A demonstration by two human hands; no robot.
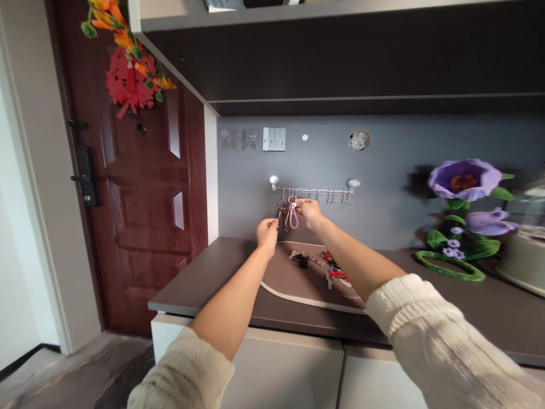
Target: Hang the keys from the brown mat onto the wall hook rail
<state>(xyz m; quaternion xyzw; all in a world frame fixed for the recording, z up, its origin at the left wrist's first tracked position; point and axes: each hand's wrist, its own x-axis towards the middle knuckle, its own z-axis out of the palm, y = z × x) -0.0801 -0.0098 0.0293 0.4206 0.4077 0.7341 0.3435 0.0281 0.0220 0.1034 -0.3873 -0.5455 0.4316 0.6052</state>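
A metal hook rail (pixel 313 190) is fixed to the grey back wall. My right hand (pixel 310 213) reaches up to its left part and pinches a key ring (pixel 292 200) with a pink loop strap (pixel 293 217) beside a hook. Brownish keys (pixel 286 220) dangle next to the strap. Left of these, another bunch of keys (pixel 281 208) hangs from a ring at the rail. My left hand (pixel 268 232) is closed, its fingertips at the lower end of a key in that bunch. Below, dark and silver keys (pixel 303 258) and keys with red pieces (pixel 336 275) lie on a brown mat (pixel 289 287).
The mat lies on a dark countertop (pixel 204 272) under an overhanging shelf (pixel 340 62). At right stand purple plush flowers (pixel 465 180) and a pale rounded object (pixel 523 255). A red-brown door (pixel 145 227) is at left. Switches (pixel 275 139) and a round wall hole (pixel 360 140) sit above the rail.
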